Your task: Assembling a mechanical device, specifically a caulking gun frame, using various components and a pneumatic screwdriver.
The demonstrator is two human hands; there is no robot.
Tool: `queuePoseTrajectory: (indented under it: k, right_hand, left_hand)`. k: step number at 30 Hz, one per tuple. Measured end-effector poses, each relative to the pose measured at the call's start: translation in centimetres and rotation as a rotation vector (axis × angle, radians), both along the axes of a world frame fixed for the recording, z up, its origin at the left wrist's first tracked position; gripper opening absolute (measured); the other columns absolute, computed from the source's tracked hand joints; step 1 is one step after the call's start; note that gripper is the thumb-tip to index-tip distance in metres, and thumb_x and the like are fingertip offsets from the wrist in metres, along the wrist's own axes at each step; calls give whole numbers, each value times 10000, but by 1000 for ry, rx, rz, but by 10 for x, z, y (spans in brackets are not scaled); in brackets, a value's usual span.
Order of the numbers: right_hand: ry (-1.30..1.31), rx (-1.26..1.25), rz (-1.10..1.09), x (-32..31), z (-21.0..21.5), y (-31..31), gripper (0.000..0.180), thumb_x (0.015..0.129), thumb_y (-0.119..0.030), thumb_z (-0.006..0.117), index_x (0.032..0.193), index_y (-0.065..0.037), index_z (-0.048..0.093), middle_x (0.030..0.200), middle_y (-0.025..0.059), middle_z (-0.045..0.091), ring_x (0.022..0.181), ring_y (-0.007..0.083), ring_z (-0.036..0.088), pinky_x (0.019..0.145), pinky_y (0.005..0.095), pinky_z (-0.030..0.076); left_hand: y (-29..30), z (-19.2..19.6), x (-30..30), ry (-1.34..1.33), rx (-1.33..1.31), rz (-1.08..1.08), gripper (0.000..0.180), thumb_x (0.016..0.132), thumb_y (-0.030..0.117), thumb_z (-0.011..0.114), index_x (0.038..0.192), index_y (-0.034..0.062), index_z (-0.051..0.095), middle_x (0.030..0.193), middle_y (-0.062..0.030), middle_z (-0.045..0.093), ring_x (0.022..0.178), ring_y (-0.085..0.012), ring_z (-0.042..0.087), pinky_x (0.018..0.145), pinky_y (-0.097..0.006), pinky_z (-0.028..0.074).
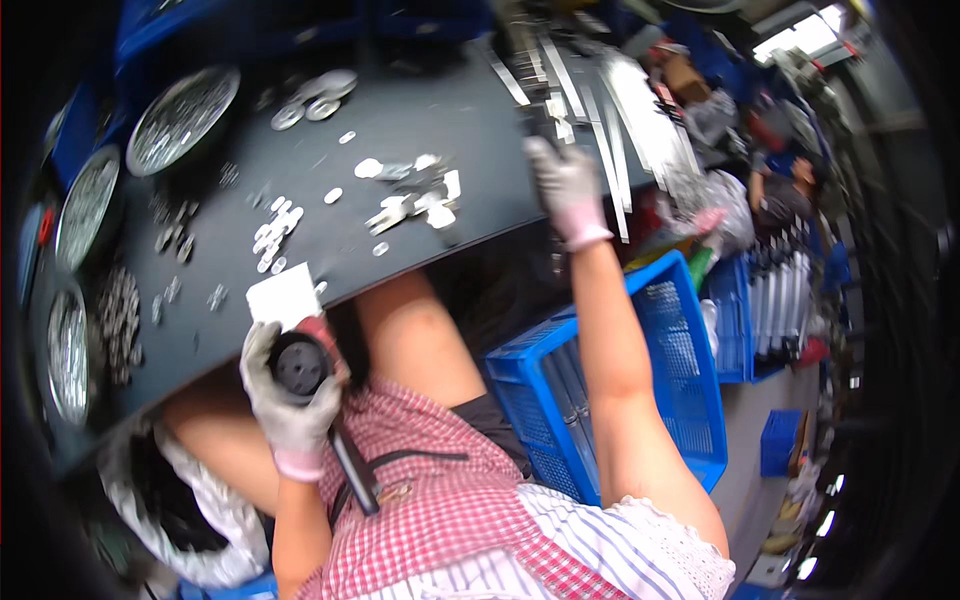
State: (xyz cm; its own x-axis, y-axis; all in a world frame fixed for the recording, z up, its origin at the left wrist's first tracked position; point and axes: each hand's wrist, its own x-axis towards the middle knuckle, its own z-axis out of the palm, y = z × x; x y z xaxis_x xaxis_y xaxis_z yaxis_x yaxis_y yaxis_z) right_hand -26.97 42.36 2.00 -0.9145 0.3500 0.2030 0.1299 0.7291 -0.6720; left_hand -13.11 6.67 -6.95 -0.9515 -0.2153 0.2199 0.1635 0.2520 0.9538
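My left hand (290,400), in a pale work glove, grips a black round-headed tool (300,368) with a dark handle running down toward my lap. It sits at the near edge of the dark table (400,130), just below a small white card (283,297). My right hand (567,190), also gloved, reaches out to the table's right edge and touches the long metal strips (610,120) lying there; whether its fingers close on one is blurred. Small shiny metal pieces (410,195) lie scattered between the two hands.
Round metal trays (182,118) full of small parts line the table's left side. A blue plastic crate (640,390) stands by my right leg, with more blue bins behind it. A plastic bag (190,510) hangs at lower left. Another person (785,195) sits at far right.
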Motion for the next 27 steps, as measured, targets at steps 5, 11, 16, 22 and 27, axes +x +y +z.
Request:
queuePoseTrajectory:
  k: [5,11,16,22,27]
  right_hand:
    - [369,-1573,551,50,26,10,521,871,-391,666,1241,-51,528,1155,121,604,904,174,599,780,367,505]
    - [196,-1779,839,42,38,-95,533,818,-296,678,1276,-98,489,986,39,635,1035,247,602,872,391,529]
    - [184,-1883,912,50,24,-164,383,834,-318,656,1113,-140,466,733,3,556,781,158,514,560,282,440]
    - [427,-1667,815,84,3,-169,339,861,-265,643,1130,-111,505,773,-1,481,662,105,422,704,291,410]
    - [715,-1415,786,102,3,-186,523,881,-225,655,1377,-206,491,1006,16,575,635,82,513,672,294,417]
  left_hand:
    - [11,22,-19,203,-264,-34,751,501,260,857,1157,41,563,1153,-167,595,1164,-372,536,1019,-457,417]
    - [7,18,-17,197,-213,-22,772,482,216,884,1175,75,573,1186,-141,583,1217,-344,510,1039,-442,402]
    - [9,15,-21,235,-210,-19,781,452,237,888,1148,90,566,1116,-112,618,1171,-357,540,1007,-453,429]
    - [8,15,-21,238,-217,-23,789,442,256,892,1137,103,553,1105,-80,625,1177,-362,533,1005,-465,427]
    - [7,13,-21,251,-203,-11,803,440,294,903,1140,107,555,1096,-80,629,1170,-366,537,998,-470,429]
